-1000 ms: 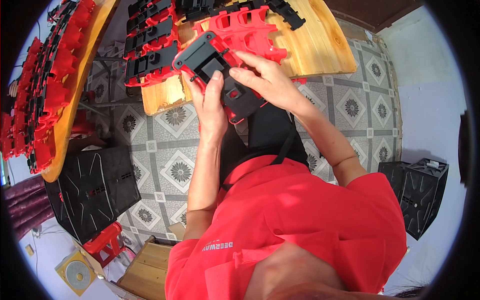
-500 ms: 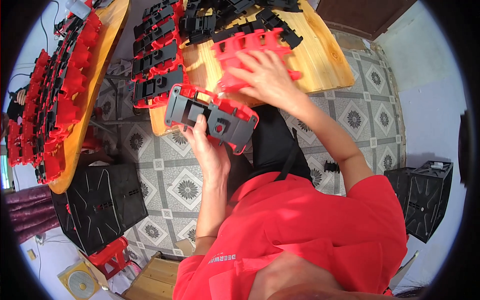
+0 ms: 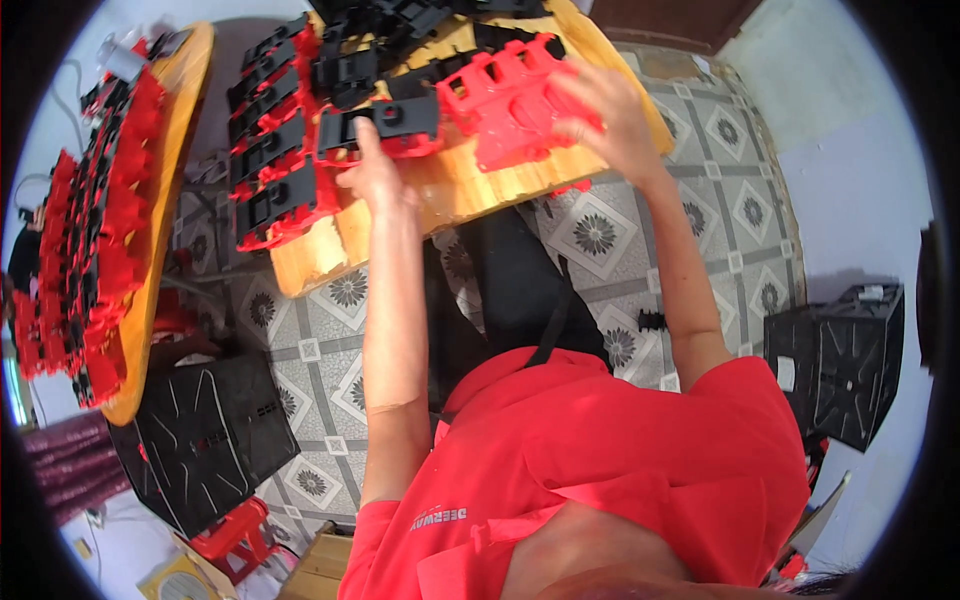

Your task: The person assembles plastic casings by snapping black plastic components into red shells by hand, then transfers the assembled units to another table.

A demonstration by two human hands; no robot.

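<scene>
My left hand [image 3: 378, 180] grips a plastic assembly [image 3: 408, 118], a black plate fitted on a red shell, with the thumb on top and the other fingers mostly hidden. It is at the table, just right of a row of similar black-and-red assemblies [image 3: 285, 195]. My right hand [image 3: 618, 118], slightly blurred, is at the right end of a bare red plastic shell [image 3: 515, 110] with cut-outs. Its fingers are spread; whether they touch the shell I cannot tell. The shell lies on the wooden table [image 3: 480, 195].
Loose black plastic parts [image 3: 400, 30] are heaped at the table's far side. A second wooden table [image 3: 165, 240] on the left bears several rows of red and black assemblies [image 3: 105, 240]. Black crates [image 3: 215, 430] stand on the tiled floor, and a small black part [image 3: 652, 320] lies there.
My left hand has carried the black-and-red assembly away from my body to the table, beside the row. My right hand has shifted from the red shell's middle to its right end.
</scene>
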